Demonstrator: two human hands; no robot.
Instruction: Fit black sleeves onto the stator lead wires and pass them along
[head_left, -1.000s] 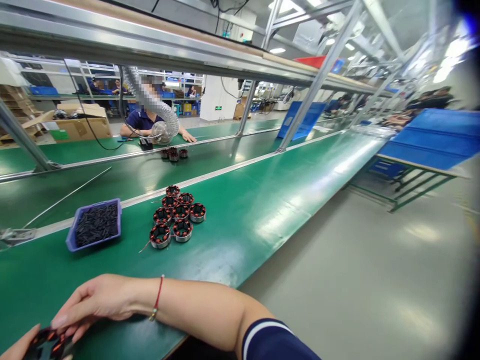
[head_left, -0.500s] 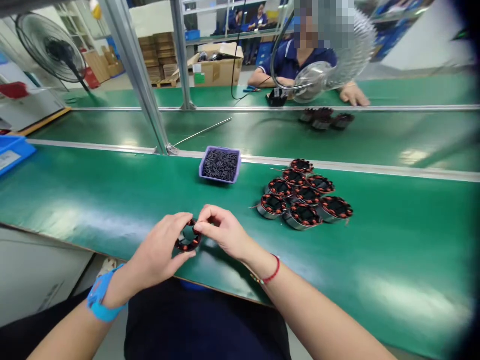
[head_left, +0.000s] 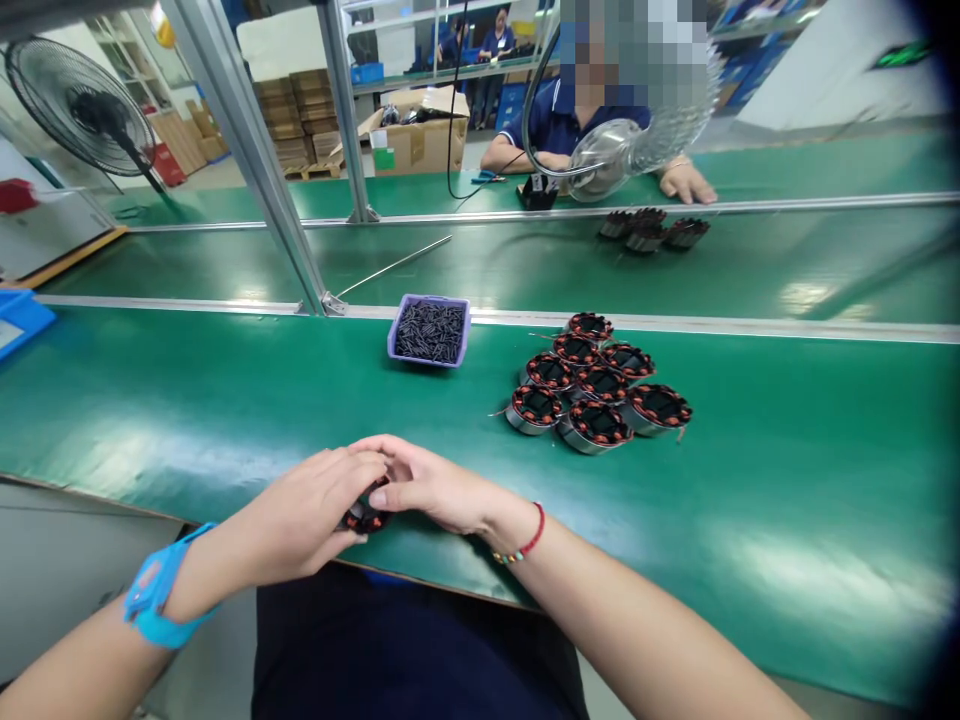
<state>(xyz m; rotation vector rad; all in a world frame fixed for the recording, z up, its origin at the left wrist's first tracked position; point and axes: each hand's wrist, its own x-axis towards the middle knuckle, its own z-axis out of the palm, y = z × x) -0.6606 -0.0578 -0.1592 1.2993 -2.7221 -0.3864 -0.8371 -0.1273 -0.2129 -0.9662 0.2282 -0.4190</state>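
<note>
Near the front edge of the green bench, my left hand [head_left: 311, 510] wraps round a motor stator [head_left: 366, 512], a dark ring with copper windings. My right hand [head_left: 424, 487] closes on the stator's right side, thumb at its rim; whether a small piece is between its fingers is hidden. Both hands cover much of the ring. Farther back stands a purple tray [head_left: 392, 352] heaped with short black sticks [head_left: 431, 332]. To the right, several similar wound stators [head_left: 596, 425] sit close together on the bench, some with loose wire ends.
A metal post [head_left: 247, 150] rises from the bench's back rail, with a thin rod [head_left: 394, 266] beside it. Across the bench sits a co-worker [head_left: 577, 115] behind a clear fan-like object [head_left: 607, 155]. More stators [head_left: 645, 232] stand beyond the rail. A blue bin [head_left: 22, 322] is at the far left.
Both hands and the stator have come slightly lower and closer to the bench edge. My right hand has moved in from the ring's upper right to wrap farther over it. The view has shifted slightly.
</note>
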